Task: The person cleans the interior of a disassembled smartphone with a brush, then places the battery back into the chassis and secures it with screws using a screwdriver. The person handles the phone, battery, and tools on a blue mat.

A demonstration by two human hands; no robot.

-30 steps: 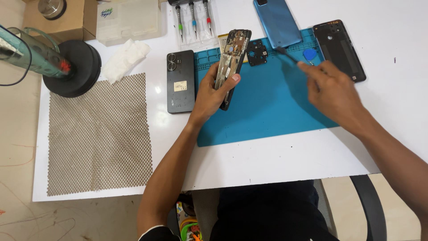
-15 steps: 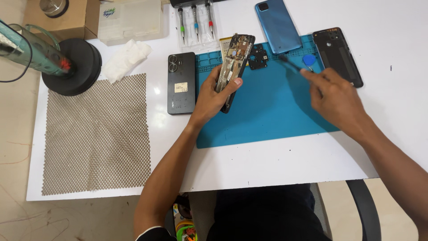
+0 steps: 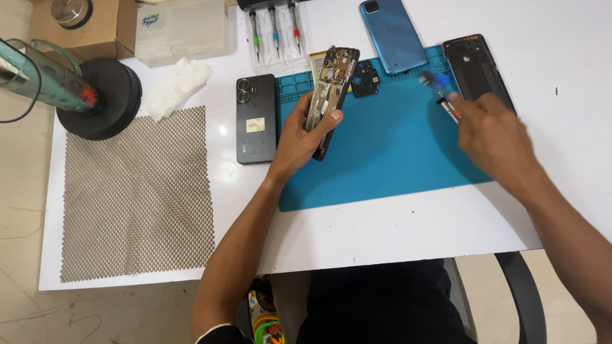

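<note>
My left hand (image 3: 299, 137) grips an opened phone (image 3: 331, 89) with its inner parts showing, held tilted above the blue work mat (image 3: 382, 153). My right hand (image 3: 494, 137) holds a small screwdriver (image 3: 443, 95) with a blue cap, blurred by motion, over the mat's right side. A small black camera frame (image 3: 365, 78) lies on the mat by the opened phone. A black back cover (image 3: 475, 67) lies just beyond my right hand.
A black phone (image 3: 256, 118) lies face down left of the mat. A blue phone (image 3: 393, 33) sits at the top. Screwdrivers (image 3: 274, 28) in a clear case, a white cloth (image 3: 175, 86), a mesh pad (image 3: 137, 197), a black round stand (image 3: 102, 95) and a cardboard box (image 3: 80, 22) stand left.
My right hand has lifted the screwdriver off the mat and drawn back to the right. The left hand keeps the opened phone in much the same place.
</note>
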